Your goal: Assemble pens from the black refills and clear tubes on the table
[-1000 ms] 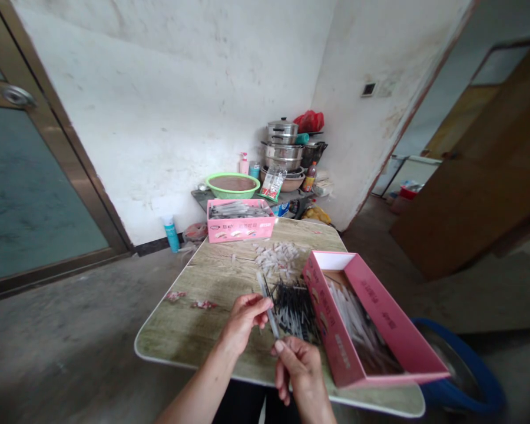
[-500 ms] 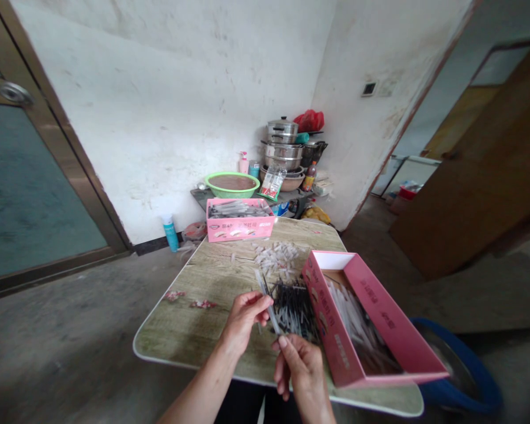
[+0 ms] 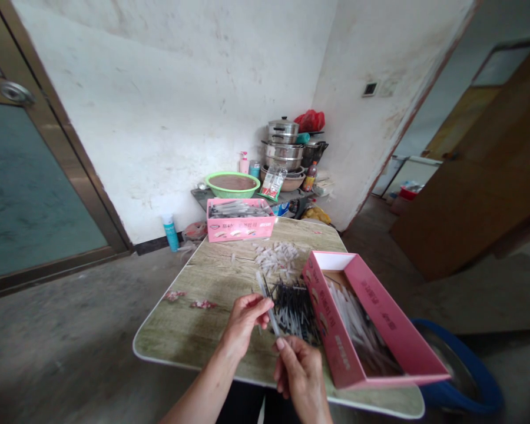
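Observation:
Between my two hands runs a thin, translucent whitish plastic tube point(image 3: 273, 322). The fingers of my left hand point(image 3: 242, 324) pinch its middle, and its upper end points away from me. My right hand point(image 3: 301, 366) grips the lower end between thumb and forefinger. Just beyond them lies a pile of black and clear thin sticks point(image 3: 294, 309). Short whitish pieces point(image 3: 277, 257) are heaped farther back. An open pink box point(image 3: 333, 321) at the right holds more long whitish tubes point(image 3: 355, 321).
A second pink box point(image 3: 241, 229), full of similar sticks, stands at the table's far edge. Behind it are a green basin point(image 3: 232, 193) and stacked steel pots point(image 3: 283, 154). The wood-patterned table point(image 3: 189, 330) has rounded corners. A blue tub point(image 3: 481, 383) is on the floor at right.
Almost nothing differs. Both hands keep their hold on the tube, with only a slight shift of the fingers.

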A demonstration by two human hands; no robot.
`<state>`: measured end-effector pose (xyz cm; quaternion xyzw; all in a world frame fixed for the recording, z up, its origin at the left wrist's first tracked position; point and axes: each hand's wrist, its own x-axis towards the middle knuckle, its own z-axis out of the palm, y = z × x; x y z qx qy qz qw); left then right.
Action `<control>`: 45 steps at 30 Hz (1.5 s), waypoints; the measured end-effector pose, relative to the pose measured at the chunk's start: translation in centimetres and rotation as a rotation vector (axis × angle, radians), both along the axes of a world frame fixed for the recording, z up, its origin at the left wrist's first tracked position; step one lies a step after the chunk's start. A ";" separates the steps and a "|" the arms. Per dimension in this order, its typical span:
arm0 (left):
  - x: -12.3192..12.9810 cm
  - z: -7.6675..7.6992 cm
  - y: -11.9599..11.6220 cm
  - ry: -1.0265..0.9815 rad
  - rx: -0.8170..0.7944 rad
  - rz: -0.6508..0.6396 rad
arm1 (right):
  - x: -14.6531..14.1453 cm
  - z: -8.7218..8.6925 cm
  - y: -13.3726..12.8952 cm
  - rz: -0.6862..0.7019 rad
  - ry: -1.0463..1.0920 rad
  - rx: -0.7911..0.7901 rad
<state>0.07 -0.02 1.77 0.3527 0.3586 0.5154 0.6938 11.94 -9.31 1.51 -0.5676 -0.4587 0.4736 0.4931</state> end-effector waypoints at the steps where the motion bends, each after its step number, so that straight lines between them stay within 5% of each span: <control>1: 0.0 -0.1 0.0 -0.001 -0.001 0.003 | 0.0 0.0 0.0 -0.023 -0.019 0.015; 5: 0.0 -0.1 -0.1 -0.004 -0.013 0.016 | -0.1 0.0 0.1 -0.130 -0.024 0.040; 11: -0.1 0.1 0.2 -0.012 0.012 0.013 | -0.2 0.2 0.0 0.019 0.027 -0.001; 17: 0.0 -0.2 0.1 -0.001 -0.003 0.034 | 0.0 -0.2 0.2 -0.104 0.048 0.027; 33: 0.2 0.0 0.0 0.002 -0.008 0.037 | -0.1 -0.3 0.4 0.013 0.206 -0.054; 45: 0.5 -0.4 0.2 -0.035 -0.068 0.081 | 0.4 0.0 0.0 -0.181 -0.283 0.149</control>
